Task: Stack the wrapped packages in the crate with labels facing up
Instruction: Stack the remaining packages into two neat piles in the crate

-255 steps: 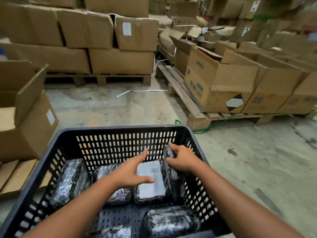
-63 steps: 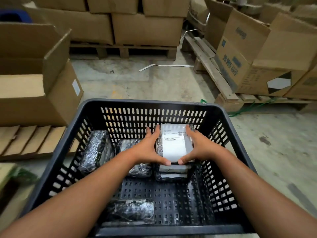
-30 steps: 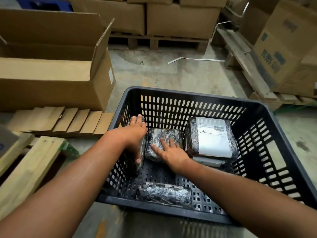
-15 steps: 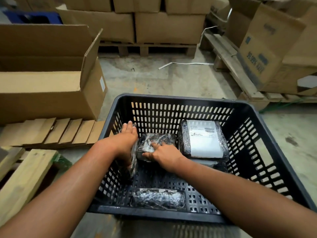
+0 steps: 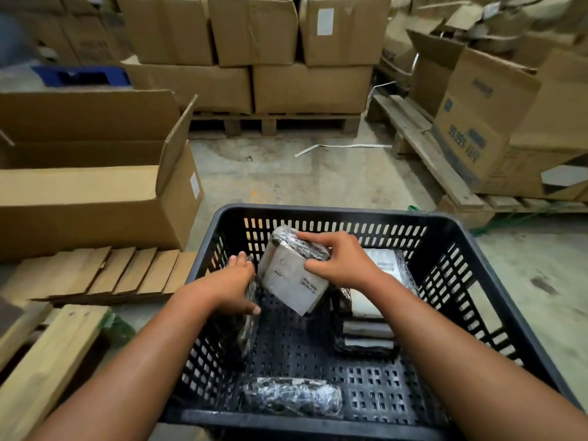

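Note:
A black slotted plastic crate [image 5: 321,213] sits on the floor in front of me. My right hand [image 5: 342,261] grips a wrapped package [image 5: 291,275] lifted and tilted above the crate floor, its white label turned toward me. My left hand [image 5: 234,286] rests against another dark wrapped package [image 5: 249,316] standing on edge by the left wall. A stack of packages [image 5: 366,310] with a label on top sits at the right, partly hidden by my right arm. One more wrapped package [image 5: 292,396] lies near the front wall.
An open cardboard box [image 5: 95,192] stands at the left, with flattened cardboard strips [image 5: 105,272] and wooden planks [image 5: 44,361] in front of it. Stacked cartons on pallets [image 5: 276,125] fill the back and right. A white strap [image 5: 340,147] lies on the concrete floor.
My right hand closed on the middle package and lifted it, turning its white label into view. My left hand stays against the package at the left wall.

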A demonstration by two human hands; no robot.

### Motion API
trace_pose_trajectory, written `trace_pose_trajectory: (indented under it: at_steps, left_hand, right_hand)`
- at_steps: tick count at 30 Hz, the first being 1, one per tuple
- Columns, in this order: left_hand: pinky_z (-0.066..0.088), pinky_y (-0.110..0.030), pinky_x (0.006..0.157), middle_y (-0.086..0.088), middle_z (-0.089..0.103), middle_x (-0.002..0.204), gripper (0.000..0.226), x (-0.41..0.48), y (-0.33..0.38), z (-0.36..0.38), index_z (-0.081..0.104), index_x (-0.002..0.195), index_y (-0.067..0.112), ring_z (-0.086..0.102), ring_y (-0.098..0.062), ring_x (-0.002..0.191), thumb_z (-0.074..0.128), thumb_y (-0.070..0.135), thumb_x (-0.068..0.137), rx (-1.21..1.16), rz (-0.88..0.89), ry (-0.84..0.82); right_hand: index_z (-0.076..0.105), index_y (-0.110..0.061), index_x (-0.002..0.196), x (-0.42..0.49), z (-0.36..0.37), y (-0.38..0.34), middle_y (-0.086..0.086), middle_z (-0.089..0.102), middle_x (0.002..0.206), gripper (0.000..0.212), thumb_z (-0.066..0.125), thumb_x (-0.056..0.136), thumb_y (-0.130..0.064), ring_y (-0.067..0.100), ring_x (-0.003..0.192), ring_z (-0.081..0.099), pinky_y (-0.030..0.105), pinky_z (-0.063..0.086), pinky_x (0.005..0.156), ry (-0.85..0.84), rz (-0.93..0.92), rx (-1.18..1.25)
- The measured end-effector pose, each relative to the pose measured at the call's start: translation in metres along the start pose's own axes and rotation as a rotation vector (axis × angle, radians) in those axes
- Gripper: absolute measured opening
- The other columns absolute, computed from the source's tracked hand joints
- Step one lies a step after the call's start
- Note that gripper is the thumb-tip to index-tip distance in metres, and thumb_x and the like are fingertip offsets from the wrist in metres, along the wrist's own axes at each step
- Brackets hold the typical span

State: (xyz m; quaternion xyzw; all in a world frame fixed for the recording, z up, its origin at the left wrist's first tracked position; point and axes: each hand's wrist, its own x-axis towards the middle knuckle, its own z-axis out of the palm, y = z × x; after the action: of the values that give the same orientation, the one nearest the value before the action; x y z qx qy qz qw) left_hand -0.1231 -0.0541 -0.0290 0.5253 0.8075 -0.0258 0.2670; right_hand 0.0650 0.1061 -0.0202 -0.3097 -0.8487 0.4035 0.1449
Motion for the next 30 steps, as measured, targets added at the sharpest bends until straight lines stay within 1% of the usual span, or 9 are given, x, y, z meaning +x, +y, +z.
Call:
trace_pose_trajectory:
  at_steps: [4,8,11,14,16,19,22,27,30]
  left_hand:
    - [0.016,-0.044,0.124,-0.001,0.000,0.168,0.104,0.000,0.000,-0.007,-0.003,0.161,0.027,0.004,-0.021,0.154,0.072,0.040,0.090,-0.262,0.116,0.188]
    - [0.037,-0.023,0.112,0.028,0.034,0.155,0.108,-0.008,0.010,-0.019,-0.001,0.147,0.067,0.033,0.004,0.142,0.081,0.041,0.081,-0.786,0.395,0.252]
    - [0.054,-0.030,0.097,0.010,0.061,0.139,0.097,-0.007,0.019,-0.017,0.011,0.145,0.071,0.060,-0.010,0.125,0.078,0.041,0.082,-0.888,0.413,0.224]
    - [0.048,-0.024,0.102,0.014,0.042,0.155,0.086,-0.005,0.017,-0.010,0.013,0.149,0.065,0.050,-0.007,0.133,0.068,0.026,0.096,-0.817,0.425,0.218]
    - [0.044,-0.016,0.102,0.018,0.030,0.160,0.081,-0.004,0.012,-0.007,0.014,0.151,0.062,0.042,-0.006,0.138,0.062,0.021,0.099,-0.796,0.398,0.209]
    - [0.040,0.002,0.085,0.021,0.024,0.159,0.078,-0.001,0.004,-0.005,0.014,0.151,0.061,0.041,0.006,0.127,0.059,0.020,0.101,-0.765,0.328,0.206]
    - [0.037,0.007,0.078,0.024,0.024,0.157,0.078,0.001,0.003,-0.006,0.013,0.152,0.059,0.039,0.000,0.131,0.059,0.022,0.101,-0.710,0.286,0.191]
    - [0.045,-0.013,0.094,0.022,0.029,0.155,0.091,0.001,0.005,-0.006,0.006,0.154,0.056,0.050,-0.007,0.131,0.071,0.037,0.092,-0.582,0.261,0.142]
    - [0.020,-0.037,0.123,0.006,0.007,0.167,0.129,0.001,0.007,-0.001,0.000,0.161,0.027,0.013,-0.018,0.153,0.084,0.059,0.067,-0.246,0.277,0.187]
  right_hand:
    - [0.077,-0.034,0.122,-0.004,-0.034,-0.004,-0.009,0.078,0.113,0.053,0.072,0.072,-0.019,0.002,0.104,0.071,0.033,0.060,0.091,-0.017,-0.033,0.197]
    - [0.077,-0.031,0.120,-0.008,-0.063,-0.009,0.006,0.081,0.107,0.049,0.073,0.082,-0.001,0.019,0.096,0.077,0.038,0.063,0.085,-0.172,-0.023,0.442]
    - [0.074,-0.026,0.127,-0.009,-0.067,-0.013,0.012,0.080,0.108,0.049,0.070,0.089,0.004,0.025,0.095,0.077,0.038,0.064,0.082,-0.187,0.004,0.460]
    - [0.074,-0.028,0.128,-0.010,-0.052,-0.016,0.001,0.075,0.124,0.044,0.072,0.091,-0.004,0.020,0.110,0.073,0.036,0.063,0.086,-0.061,0.012,0.326]
    - [0.063,-0.031,0.141,-0.015,-0.036,-0.011,-0.004,0.061,0.144,0.053,0.077,0.090,-0.024,0.017,0.132,0.057,0.045,0.052,0.106,0.011,-0.063,0.024]
    - [0.016,-0.026,0.165,-0.027,-0.011,0.001,0.004,0.009,0.172,0.125,0.085,0.068,-0.066,0.022,0.158,0.007,0.050,0.011,0.127,-0.156,-0.145,-0.314]
    - [-0.020,-0.021,0.161,-0.032,0.007,0.013,0.010,-0.026,0.169,0.169,0.081,0.043,-0.086,0.030,0.155,-0.024,0.057,-0.009,0.122,-0.268,-0.176,-0.617]
    - [-0.015,-0.009,0.161,-0.029,0.014,0.019,0.026,-0.001,0.168,0.162,0.079,0.050,-0.080,0.038,0.157,-0.003,0.064,-0.011,0.120,-0.228,-0.203,-0.769]
    - [-0.011,-0.003,0.161,-0.024,0.015,0.025,0.032,0.003,0.167,0.160,0.075,0.052,-0.083,0.039,0.157,-0.001,0.064,-0.013,0.121,-0.276,-0.210,-0.761]
